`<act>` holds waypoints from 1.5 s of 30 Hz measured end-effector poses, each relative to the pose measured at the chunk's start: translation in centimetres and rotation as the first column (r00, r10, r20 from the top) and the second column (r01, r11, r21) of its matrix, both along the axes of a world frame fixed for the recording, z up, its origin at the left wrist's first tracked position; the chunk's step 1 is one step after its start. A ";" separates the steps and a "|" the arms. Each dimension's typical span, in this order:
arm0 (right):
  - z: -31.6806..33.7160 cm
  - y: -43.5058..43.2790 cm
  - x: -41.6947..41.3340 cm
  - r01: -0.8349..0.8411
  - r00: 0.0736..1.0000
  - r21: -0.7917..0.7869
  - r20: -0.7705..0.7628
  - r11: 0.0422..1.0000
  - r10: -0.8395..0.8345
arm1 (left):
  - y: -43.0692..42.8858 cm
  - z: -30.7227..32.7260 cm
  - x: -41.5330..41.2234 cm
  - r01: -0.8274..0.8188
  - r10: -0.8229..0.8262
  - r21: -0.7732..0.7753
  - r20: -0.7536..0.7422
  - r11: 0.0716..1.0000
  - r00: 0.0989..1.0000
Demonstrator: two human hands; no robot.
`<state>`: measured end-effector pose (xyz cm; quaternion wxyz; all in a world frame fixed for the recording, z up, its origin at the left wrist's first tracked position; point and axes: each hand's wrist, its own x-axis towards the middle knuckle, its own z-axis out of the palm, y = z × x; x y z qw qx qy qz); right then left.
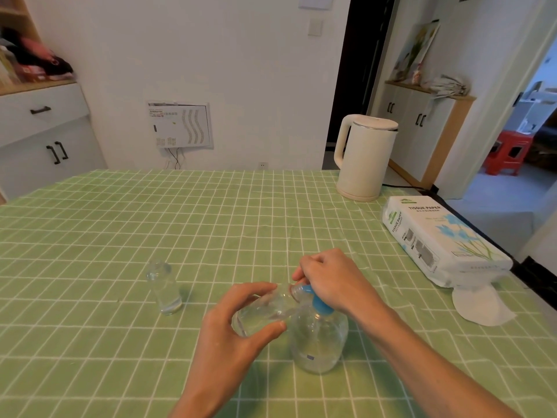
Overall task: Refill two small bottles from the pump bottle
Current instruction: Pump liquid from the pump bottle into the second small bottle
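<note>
Nearest, toward the near edge of the table [120, 224], the pump bottle [319, 342] is standing; the left hand [229, 330] is pinching a tilted bottle [265, 310] at its nozzle, the right hand [331, 279] is curling fingers over the pump. Further left, a second bottle [164, 288] is standing upright; a kettle [364, 158] is sitting at the far right corner

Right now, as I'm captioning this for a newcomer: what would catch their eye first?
Centre front, the left hand holds a small clear bottle tilted to the blue spout of the pump bottle, whose head the right hand grips. A second small bottle stands upright to the left; a white kettle and tissue pack sit far right.
</note>
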<state>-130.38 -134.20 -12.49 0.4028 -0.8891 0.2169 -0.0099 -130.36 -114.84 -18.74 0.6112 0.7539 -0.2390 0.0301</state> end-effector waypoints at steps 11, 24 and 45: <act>0.6 -0.2 0.0 -0.035 0.999 -0.064 0.038 0.997 0.037 | -0.2 0.4 0.0 0.012 -0.011 -0.011 0.012 1.000 1.000; -0.2 0.0 0.0 0.005 1.000 0.017 0.031 1.000 -0.006 | -0.4 -0.3 0.2 0.007 -0.007 -0.010 0.038 1.000 0.999; -0.2 -0.1 -0.1 -0.001 0.996 0.107 0.089 0.994 -0.008 | -0.5 -0.2 0.3 0.006 -0.007 0.020 0.064 1.000 0.998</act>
